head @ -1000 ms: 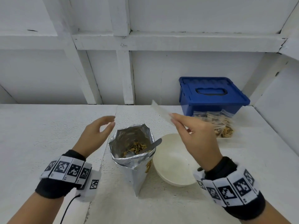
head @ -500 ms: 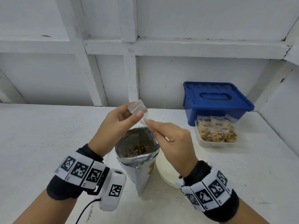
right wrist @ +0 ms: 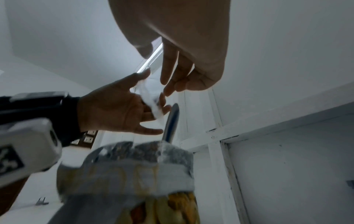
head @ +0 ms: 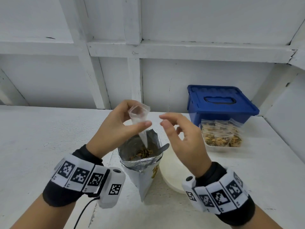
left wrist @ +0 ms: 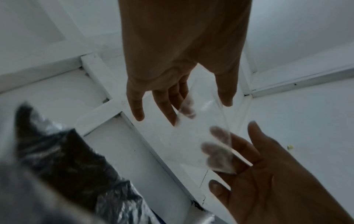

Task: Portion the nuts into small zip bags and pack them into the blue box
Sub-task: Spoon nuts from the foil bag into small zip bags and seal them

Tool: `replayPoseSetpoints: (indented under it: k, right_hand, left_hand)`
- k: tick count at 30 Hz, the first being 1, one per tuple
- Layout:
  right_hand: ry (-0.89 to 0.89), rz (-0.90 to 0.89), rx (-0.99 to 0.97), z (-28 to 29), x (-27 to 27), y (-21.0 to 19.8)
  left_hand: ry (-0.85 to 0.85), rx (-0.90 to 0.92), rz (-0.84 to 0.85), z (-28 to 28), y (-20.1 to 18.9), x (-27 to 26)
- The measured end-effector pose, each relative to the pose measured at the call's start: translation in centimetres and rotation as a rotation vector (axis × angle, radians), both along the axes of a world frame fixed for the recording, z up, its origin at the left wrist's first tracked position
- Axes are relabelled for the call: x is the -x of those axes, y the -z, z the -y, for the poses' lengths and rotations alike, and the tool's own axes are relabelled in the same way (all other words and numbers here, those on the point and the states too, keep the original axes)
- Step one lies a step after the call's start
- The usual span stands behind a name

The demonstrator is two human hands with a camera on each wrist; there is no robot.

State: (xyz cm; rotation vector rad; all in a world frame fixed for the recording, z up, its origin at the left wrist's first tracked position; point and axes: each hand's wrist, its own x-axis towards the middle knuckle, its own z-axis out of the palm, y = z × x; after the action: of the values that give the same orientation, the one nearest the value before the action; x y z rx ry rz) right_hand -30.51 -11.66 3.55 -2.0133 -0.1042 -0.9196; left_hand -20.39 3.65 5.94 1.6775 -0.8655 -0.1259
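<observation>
My left hand [head: 137, 115] pinches a small, empty clear zip bag [head: 142, 134] by its upper part, above the foil nut bag [head: 140, 164]. The zip bag's mouth gapes upward and its lower corner hangs into the foil bag's opening. My right hand [head: 165, 120] hovers just right of the zip bag with loose fingers, holding nothing. A metal spoon [head: 164, 147] leans inside the foil bag on the nuts [head: 143, 152]. The blue box [head: 221, 103] stands at the back right with its lid on. In the right wrist view the spoon [right wrist: 172, 119] stands up behind the zip bag [right wrist: 151, 94].
A clear tray [head: 208, 142] in front of the blue box holds several filled zip bags [head: 221, 138]. An empty white bowl [head: 171, 177] sits right of the foil bag, under my right wrist. White wall beams run behind the white table [head: 41, 138].
My right hand carried the zip bag over to my left hand, then let go and drew slightly right. The left hand now holds it alone, mouth opened, above the foil bag.
</observation>
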Motion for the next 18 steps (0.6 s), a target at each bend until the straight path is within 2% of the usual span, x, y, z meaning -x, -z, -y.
replayPoseSetpoints:
  k: [3, 6, 11, 18]
  right_hand:
    - [-0.148, -0.209, -0.120, 0.2, 0.0, -1.8]
    - [-0.289, -0.398, -0.149, 0.4, -0.4, -2.4]
    - [-0.288, -0.480, -0.170, 0.2, -1.0, -2.1]
    - [-0.258, -0.455, -0.052, -0.8, -1.5, -1.9]
  left_hand:
    - [-0.004, -0.219, 0.331, -0.1, 0.0, 0.4]
    - [0.069, -0.303, 0.500, -0.1, 0.4, 0.5]
    - [0.069, -0.380, 0.523, -0.6, 0.6, 0.5]
    - [0.013, -0.377, 0.497, -1.9, 1.0, 0.4]
